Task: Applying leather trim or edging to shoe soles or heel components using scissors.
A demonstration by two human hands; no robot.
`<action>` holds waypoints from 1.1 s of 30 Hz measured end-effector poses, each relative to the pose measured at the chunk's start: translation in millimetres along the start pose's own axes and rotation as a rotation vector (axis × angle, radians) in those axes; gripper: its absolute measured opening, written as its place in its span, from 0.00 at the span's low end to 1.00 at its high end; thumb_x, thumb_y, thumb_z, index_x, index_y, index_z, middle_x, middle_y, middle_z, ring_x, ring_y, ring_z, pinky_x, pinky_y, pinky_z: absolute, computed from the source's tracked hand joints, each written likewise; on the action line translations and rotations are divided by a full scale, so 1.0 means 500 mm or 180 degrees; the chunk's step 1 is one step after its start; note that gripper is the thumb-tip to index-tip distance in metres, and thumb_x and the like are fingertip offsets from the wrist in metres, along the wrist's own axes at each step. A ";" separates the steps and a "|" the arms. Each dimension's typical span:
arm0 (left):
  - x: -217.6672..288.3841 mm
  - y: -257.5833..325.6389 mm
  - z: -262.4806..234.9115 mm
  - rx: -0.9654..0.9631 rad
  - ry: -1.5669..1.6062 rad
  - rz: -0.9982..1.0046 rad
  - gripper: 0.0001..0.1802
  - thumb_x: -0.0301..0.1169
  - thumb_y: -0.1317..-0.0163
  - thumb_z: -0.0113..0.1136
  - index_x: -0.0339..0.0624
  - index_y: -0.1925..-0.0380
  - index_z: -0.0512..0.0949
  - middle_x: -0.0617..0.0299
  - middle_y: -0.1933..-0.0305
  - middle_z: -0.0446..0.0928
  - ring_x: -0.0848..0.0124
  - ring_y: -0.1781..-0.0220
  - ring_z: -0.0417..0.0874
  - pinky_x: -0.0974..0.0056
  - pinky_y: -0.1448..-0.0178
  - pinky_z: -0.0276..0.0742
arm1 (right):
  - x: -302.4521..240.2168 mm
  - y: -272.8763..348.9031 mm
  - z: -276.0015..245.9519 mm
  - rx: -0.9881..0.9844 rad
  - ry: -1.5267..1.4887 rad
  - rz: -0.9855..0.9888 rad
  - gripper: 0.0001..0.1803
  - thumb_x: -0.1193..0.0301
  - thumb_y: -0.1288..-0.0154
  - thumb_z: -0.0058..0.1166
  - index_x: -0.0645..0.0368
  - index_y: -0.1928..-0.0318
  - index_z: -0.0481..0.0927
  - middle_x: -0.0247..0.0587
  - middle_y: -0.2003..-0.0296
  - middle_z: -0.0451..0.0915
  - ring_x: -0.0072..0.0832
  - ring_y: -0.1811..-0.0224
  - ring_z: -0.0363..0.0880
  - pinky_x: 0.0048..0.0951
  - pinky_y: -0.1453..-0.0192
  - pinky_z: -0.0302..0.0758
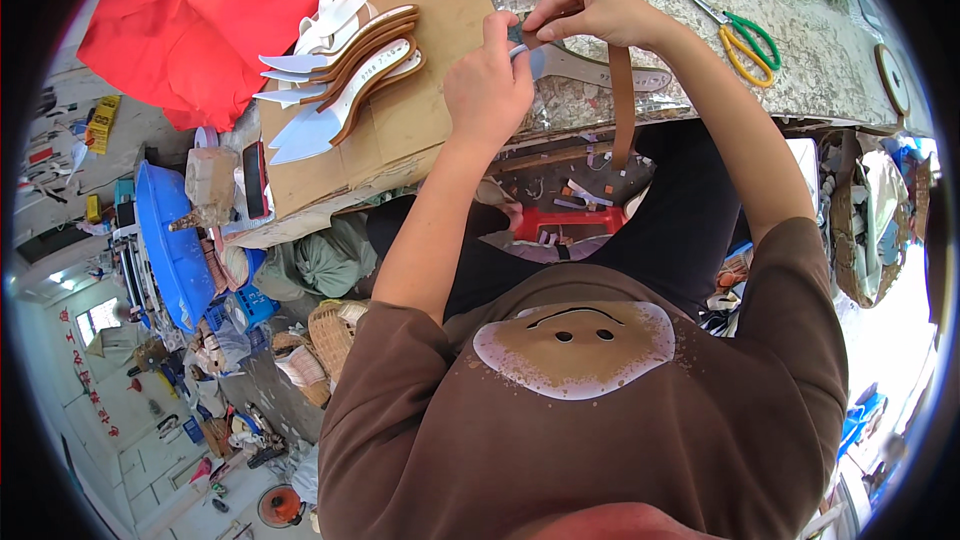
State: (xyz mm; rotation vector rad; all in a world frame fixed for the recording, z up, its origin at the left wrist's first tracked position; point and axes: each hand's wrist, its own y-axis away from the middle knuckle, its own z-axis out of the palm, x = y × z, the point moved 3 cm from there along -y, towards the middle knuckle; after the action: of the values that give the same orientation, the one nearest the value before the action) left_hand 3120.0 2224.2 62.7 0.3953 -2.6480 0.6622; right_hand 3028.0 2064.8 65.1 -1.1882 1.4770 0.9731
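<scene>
Brown printed T-shirt (600, 440) up close, then right hand (600, 10) pinching a flat brown strip (622, 95) by a slim pale insole (585, 68) over the worn whitish bench (690, 45). Left hand (490, 85): fingers curled, grip unclear. I'd keep that strip untwisted.

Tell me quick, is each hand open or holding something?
Left hand: closed, seems to hold the sole by its pale blue end.
Right hand: closed, pinching the brown strap.
</scene>
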 end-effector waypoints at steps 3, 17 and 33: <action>-0.001 -0.005 0.003 -0.0043 0.0026 -0.0063 0.20 0.30 0.41 0.58 0.50 0.49 0.67 0.54 0.71 0.83 0.50 0.71 0.84 0.48 0.68 0.75 | -0.002 -0.002 0.000 0.0112 0.0414 -0.0025 0.12 0.75 0.41 0.64 0.62 0.55 0.86 0.38 0.64 0.87 0.23 0.59 0.84 0.24 0.48 0.77; 0.003 0.016 0.016 0.0621 -0.0088 0.0769 0.05 0.30 0.41 0.61 0.44 0.73 0.75 0.57 0.80 0.75 0.55 0.77 0.79 0.54 0.74 0.72 | 0.042 0.011 -0.011 0.0068 0.0836 -0.0386 0.06 0.72 0.41 0.66 0.61 0.67 0.84 0.26 0.75 0.70 0.15 0.73 0.63 0.21 0.69 0.62; 0.001 -0.030 -0.014 -0.0306 0.0028 0.0403 0.08 0.32 0.39 0.60 0.40 0.66 0.84 0.52 0.71 0.82 0.53 0.70 0.83 0.55 0.64 0.77 | 0.048 0.040 0.018 0.0479 0.1155 -0.0102 0.08 0.70 0.41 0.66 0.62 0.68 0.84 0.32 0.78 0.80 0.20 0.77 0.73 0.28 0.71 0.69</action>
State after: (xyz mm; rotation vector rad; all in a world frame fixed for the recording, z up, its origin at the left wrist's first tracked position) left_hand 3126.8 2214.6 74.6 0.1982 -2.7007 0.5699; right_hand 3009.0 2072.6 39.8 -1.3204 1.7744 0.6325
